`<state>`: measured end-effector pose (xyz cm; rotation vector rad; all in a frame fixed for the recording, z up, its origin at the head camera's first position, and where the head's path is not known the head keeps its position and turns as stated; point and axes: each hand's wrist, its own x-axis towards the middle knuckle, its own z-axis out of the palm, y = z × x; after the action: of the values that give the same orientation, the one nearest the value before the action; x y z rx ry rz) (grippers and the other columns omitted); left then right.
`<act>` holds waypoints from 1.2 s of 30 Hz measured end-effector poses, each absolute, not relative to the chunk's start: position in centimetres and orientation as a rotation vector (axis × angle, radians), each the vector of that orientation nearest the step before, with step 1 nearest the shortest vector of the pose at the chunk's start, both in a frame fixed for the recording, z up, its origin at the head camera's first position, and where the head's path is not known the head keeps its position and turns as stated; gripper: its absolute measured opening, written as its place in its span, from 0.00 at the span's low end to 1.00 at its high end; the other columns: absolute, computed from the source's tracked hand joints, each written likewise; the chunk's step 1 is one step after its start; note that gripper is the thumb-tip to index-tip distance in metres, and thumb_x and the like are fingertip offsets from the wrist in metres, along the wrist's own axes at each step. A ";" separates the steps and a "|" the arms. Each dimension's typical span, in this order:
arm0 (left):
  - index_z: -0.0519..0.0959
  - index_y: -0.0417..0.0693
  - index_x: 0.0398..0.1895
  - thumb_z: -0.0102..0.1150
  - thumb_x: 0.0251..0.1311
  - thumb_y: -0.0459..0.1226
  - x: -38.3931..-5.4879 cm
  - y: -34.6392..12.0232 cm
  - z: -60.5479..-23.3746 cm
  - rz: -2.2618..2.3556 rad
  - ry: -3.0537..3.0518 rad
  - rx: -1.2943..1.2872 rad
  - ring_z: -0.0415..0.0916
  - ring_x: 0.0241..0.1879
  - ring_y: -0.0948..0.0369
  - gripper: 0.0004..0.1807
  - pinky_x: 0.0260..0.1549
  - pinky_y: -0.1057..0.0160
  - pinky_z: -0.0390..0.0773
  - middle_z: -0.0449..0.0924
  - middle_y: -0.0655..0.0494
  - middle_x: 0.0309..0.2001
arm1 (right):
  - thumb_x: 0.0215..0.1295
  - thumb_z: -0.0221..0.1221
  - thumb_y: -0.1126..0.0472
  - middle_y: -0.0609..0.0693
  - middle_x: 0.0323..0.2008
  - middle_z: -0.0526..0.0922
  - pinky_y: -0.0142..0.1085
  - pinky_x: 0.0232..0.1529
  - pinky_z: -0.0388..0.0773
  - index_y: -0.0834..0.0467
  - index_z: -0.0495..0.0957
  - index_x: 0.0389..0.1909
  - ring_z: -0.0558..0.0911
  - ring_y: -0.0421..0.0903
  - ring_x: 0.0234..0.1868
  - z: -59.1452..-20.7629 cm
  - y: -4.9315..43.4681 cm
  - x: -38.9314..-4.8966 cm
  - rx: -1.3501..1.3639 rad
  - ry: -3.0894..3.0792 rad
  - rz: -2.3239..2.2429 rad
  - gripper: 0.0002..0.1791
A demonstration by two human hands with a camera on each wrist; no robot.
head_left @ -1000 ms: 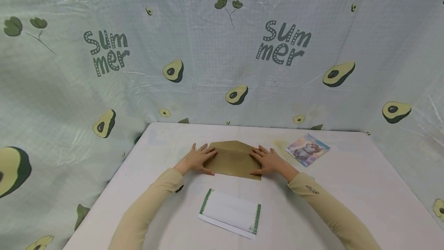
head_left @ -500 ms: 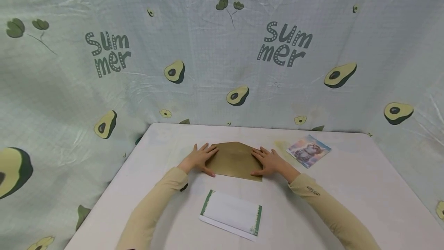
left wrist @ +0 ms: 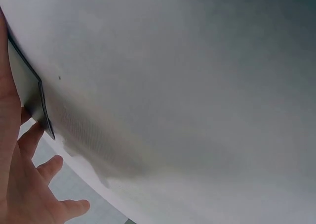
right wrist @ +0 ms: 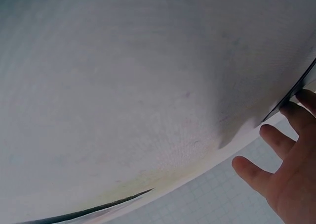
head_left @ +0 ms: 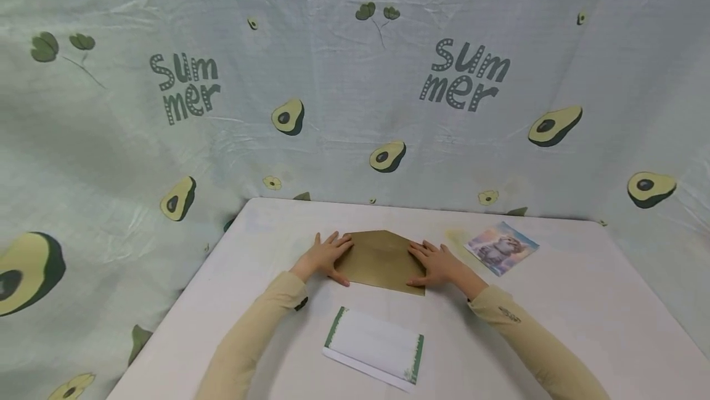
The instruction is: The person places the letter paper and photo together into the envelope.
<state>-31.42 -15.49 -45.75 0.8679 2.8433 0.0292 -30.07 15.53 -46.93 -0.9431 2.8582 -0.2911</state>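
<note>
A brown paper envelope [head_left: 381,262] with a peaked far edge lies across the middle of the white table. My left hand [head_left: 326,258] rests on its left end with fingers spread, the thumb near the front corner. On the opposite end my right hand [head_left: 438,265] rests in much the same way. The left wrist view shows the envelope's bent edge [left wrist: 39,80] beside the left hand [left wrist: 29,184], its fingers extended. In the right wrist view the spread right hand [right wrist: 301,159] has fingertips at the envelope's dark edge [right wrist: 291,95].
Nearer me lies a white paper sheet [head_left: 374,347] with green borders at both ends. A square picture of a kitten [head_left: 501,248] lies to the right of my right hand. A sheet printed with avocados [head_left: 388,157] hangs behind the table [head_left: 582,301].
The crease line across the envelope below its peak no longer shows. Both hands stay at the envelope's ends. The whole head view has shifted slightly, moving everything right and down.
</note>
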 end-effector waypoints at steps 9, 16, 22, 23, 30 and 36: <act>0.53 0.46 0.67 0.62 0.35 0.63 -31.2 -15.2 -45.8 0.005 2.851 0.848 0.43 0.68 0.44 0.56 0.55 0.31 0.45 0.47 0.51 0.70 | 0.51 0.53 0.32 0.55 0.67 0.55 0.64 0.57 0.52 0.58 0.55 0.66 0.56 0.60 0.66 -46.9 15.3 -29.8 -0.892 2.881 -0.152 0.48; 0.52 0.46 0.67 0.62 0.35 0.63 -30.9 -15.1 -45.7 -0.002 2.858 0.833 0.43 0.69 0.45 0.57 0.55 0.31 0.45 0.47 0.50 0.70 | 0.52 0.54 0.34 0.56 0.67 0.55 0.64 0.56 0.52 0.59 0.56 0.65 0.57 0.61 0.66 -46.9 15.4 -29.7 -0.921 2.871 -0.189 0.47; 0.54 0.44 0.67 0.62 0.35 0.62 -30.7 -15.2 -45.5 0.015 2.872 0.850 0.45 0.68 0.45 0.56 0.55 0.31 0.46 0.49 0.49 0.69 | 0.52 0.53 0.34 0.56 0.68 0.54 0.64 0.56 0.52 0.59 0.55 0.66 0.55 0.61 0.66 -46.6 15.3 -29.6 -0.916 2.857 -0.201 0.47; 0.54 0.44 0.67 0.62 0.36 0.62 -30.7 -15.2 -45.5 0.014 2.873 0.850 0.45 0.68 0.45 0.56 0.55 0.31 0.46 0.49 0.49 0.69 | 0.52 0.53 0.33 0.56 0.68 0.54 0.64 0.56 0.52 0.59 0.55 0.66 0.55 0.61 0.66 -46.5 15.3 -29.6 -0.912 2.857 -0.203 0.47; 0.54 0.44 0.67 0.62 0.36 0.62 -30.7 -14.9 -45.4 0.017 2.874 0.850 0.45 0.68 0.45 0.56 0.55 0.31 0.46 0.49 0.49 0.69 | 0.52 0.53 0.34 0.56 0.68 0.54 0.63 0.56 0.53 0.59 0.55 0.66 0.56 0.61 0.66 -46.4 15.6 -29.6 -0.900 2.858 -0.209 0.47; 0.54 0.45 0.67 0.62 0.35 0.63 -30.8 -15.1 -45.6 0.000 2.875 0.833 0.45 0.68 0.45 0.56 0.55 0.31 0.45 0.49 0.50 0.69 | 0.52 0.53 0.33 0.56 0.68 0.53 0.63 0.57 0.51 0.59 0.55 0.66 0.55 0.61 0.66 -46.6 15.4 -29.7 -0.900 2.852 -0.212 0.47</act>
<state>-30.78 -15.09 -45.55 0.8330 2.8745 -0.0002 -29.73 15.36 -46.58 -0.8999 2.8518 -0.2119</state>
